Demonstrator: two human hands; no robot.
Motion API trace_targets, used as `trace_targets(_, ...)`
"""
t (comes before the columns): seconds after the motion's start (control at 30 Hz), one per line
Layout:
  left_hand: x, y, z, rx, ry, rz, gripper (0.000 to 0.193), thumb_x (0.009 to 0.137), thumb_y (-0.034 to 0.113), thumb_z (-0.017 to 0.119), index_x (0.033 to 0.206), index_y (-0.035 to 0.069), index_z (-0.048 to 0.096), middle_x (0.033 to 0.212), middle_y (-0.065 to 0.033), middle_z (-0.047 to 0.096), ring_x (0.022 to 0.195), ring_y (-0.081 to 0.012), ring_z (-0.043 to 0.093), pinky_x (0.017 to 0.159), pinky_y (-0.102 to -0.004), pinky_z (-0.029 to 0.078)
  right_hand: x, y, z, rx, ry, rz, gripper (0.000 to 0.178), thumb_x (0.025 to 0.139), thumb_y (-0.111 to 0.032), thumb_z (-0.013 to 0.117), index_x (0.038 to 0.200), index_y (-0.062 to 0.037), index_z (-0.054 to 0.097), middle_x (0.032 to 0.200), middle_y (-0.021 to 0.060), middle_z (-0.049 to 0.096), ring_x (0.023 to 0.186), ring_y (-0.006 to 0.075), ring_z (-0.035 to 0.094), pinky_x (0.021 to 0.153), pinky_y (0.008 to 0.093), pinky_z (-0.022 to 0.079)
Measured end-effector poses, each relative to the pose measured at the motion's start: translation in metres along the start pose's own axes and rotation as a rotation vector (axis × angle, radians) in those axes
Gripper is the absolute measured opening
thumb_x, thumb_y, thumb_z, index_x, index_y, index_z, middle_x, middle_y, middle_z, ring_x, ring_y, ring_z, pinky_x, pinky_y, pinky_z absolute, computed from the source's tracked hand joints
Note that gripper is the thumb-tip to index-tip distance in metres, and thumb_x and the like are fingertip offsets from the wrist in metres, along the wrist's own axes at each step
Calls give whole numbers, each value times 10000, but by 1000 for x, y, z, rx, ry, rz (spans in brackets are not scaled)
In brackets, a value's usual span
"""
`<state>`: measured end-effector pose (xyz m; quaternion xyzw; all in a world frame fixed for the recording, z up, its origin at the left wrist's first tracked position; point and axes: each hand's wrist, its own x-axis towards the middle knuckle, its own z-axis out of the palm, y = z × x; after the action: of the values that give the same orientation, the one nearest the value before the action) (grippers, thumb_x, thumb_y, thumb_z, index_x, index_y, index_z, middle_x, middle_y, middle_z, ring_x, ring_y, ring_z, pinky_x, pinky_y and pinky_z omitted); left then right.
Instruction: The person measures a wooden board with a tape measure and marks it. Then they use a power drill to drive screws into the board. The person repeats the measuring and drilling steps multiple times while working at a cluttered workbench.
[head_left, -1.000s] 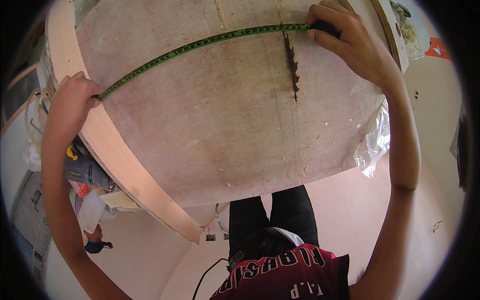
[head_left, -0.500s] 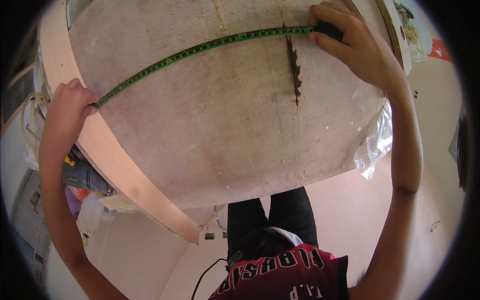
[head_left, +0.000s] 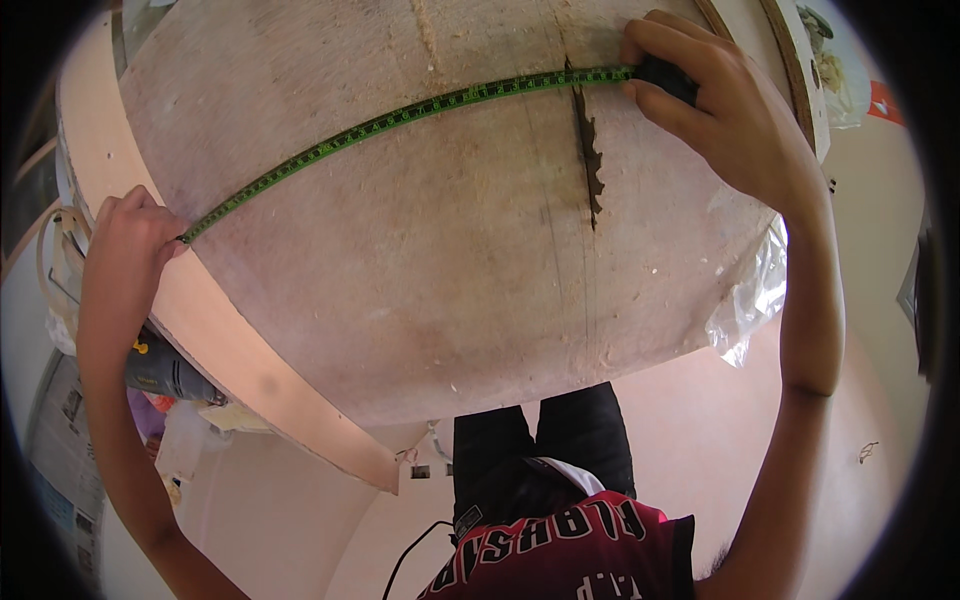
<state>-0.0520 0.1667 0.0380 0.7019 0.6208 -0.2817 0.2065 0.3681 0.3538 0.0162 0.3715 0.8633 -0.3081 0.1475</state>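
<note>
A green tape measure (head_left: 410, 112) stretches in a bowed line across a wide, dusty wooden board (head_left: 400, 260). My left hand (head_left: 135, 235) pinches the tape's end at the inner edge of a pale wooden strip (head_left: 255, 350) along the board's left side. At the upper right, my right hand (head_left: 710, 100) grips the dark tape case (head_left: 665, 80), with thumb and fingers around it. Just left of the case, the tape passes over the top of a dark, jagged slit (head_left: 590, 165) in the board. Faint pencil lines run near that slit.
Clear plastic film (head_left: 750, 300) hangs at the board's right edge. Below the strip at left lie a grey and yellow power tool (head_left: 165, 370) and assorted items. Newspaper (head_left: 65, 440) is at far left. More wooden strips (head_left: 790, 60) stand at upper right.
The board, tape and both hands sit slightly lower in the picture. The tape's end has shifted a little left along with my left hand; both hands keep their hold.
</note>
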Motion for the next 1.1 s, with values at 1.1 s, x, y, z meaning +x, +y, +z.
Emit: trace_targets(1.1,-72,27,-7,-56,212,62,171,820,20,708,981,-27,744,871,-124,696,957,-297,608,1004,-428,417,-54,10,9,93,147,16,164,973,-199,675,1014,-42,647,923,77,593,790,209,529,746,374,445)
